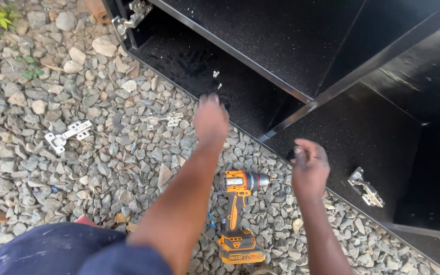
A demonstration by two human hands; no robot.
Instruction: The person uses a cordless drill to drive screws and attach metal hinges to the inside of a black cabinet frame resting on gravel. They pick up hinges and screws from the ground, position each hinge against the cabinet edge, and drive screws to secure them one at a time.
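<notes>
My left hand (210,120) reaches forward over the gravel to the edge of a black cabinet (281,46) that lies on its side. Its fingers point down at the sparkly black panel and nothing shows in them. Two small screws (216,76) lie on that panel just beyond the fingertips. My right hand (309,167) hovers at the cabinet's front edge with its fingers loosely curled; what is inside them is hidden. An orange and black cordless drill (238,214) lies on the gravel between my forearms, bit pointing right.
Two loose metal hinges lie on the gravel, one at the left (67,135) and one nearer my left hand (165,120). A hinge (365,187) sits on the cabinet panel at the right, another (131,14) at its top corner. My dark blue trouser leg (52,252) is at bottom left.
</notes>
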